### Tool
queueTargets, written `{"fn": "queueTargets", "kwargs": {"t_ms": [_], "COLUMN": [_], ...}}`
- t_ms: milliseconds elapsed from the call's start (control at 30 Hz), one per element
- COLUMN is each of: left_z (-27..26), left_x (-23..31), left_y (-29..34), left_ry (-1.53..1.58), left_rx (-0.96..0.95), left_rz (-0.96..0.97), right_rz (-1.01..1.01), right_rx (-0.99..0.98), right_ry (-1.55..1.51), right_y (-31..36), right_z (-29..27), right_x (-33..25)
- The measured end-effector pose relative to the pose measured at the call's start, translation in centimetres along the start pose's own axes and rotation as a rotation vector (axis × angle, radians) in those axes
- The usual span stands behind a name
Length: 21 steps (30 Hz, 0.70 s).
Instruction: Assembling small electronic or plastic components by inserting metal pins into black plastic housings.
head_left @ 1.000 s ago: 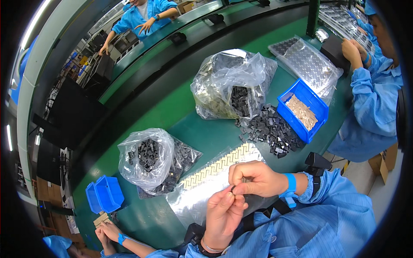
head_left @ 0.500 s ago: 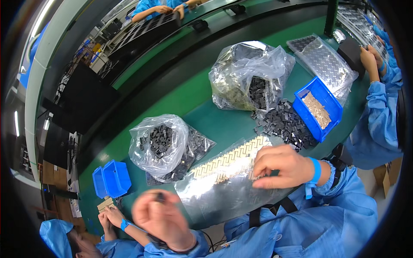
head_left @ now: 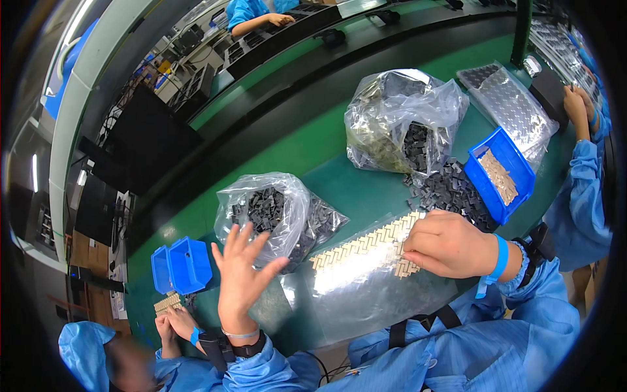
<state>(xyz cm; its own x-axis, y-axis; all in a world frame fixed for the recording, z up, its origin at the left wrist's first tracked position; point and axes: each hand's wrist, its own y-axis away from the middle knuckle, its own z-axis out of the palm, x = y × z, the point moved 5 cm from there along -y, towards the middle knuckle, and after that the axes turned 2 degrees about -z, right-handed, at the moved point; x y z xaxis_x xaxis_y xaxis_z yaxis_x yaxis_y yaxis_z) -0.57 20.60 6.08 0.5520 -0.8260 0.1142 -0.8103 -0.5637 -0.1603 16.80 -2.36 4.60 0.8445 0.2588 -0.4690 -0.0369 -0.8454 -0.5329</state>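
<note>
My left hand (head_left: 240, 284) is raised over the near edge of the table, fingers spread and nothing visible in it. Just beyond its fingertips stands a clear plastic bag (head_left: 297, 219) with small black rectangular pieces (head_left: 266, 204) inside. My right hand (head_left: 454, 247) rests at the right end of a zigzag row of small beige pieces (head_left: 356, 247). Its thumb and fingers are pressed together there, and what they pinch is hidden. Under the beige row lies a clear, shiny plastic sheet (head_left: 353, 317).
A large clear bag (head_left: 369, 124) and a heap of loose black pieces (head_left: 450, 194) are farther right. Beside them sits a blue bin (head_left: 520, 196) of beige pieces. Blue bins (head_left: 191, 264) stand at left. Co-workers' hands are at left (head_left: 176, 323), right (head_left: 578, 111) and across (head_left: 279, 19).
My left hand has opened and risen; the small dark piece seen in its fingers before no longer shows. My right hand stays at the beige row's end. The whole view has shifted slightly.
</note>
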Motion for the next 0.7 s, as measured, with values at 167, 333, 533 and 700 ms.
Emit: {"fn": "queueTargets", "kwargs": {"t_ms": [167,333,533,700], "left_z": [1.6,-1.3,1.1,1.7], "left_x": [0.9,-0.1,-8.9,-6.7], "left_y": [1.5,1.0,-4.2,-4.2], "left_ry": [-0.034,0.167,0.575,0.488], "left_rx": [-0.195,0.202,0.198,0.104], "left_rz": [0.001,0.092,-0.519,-0.32], "right_rz": [-0.023,-0.038,-0.08,-0.036], "right_rx": [-0.181,-0.189,-0.17,-0.157], "right_ry": [0.081,0.069,0.068,0.091], "right_y": [0.0,-0.4,-0.1,0.3], "right_z": [1.6,1.7,1.5,1.1], "right_x": [0.1,-0.2,-1.2,-1.2]}}
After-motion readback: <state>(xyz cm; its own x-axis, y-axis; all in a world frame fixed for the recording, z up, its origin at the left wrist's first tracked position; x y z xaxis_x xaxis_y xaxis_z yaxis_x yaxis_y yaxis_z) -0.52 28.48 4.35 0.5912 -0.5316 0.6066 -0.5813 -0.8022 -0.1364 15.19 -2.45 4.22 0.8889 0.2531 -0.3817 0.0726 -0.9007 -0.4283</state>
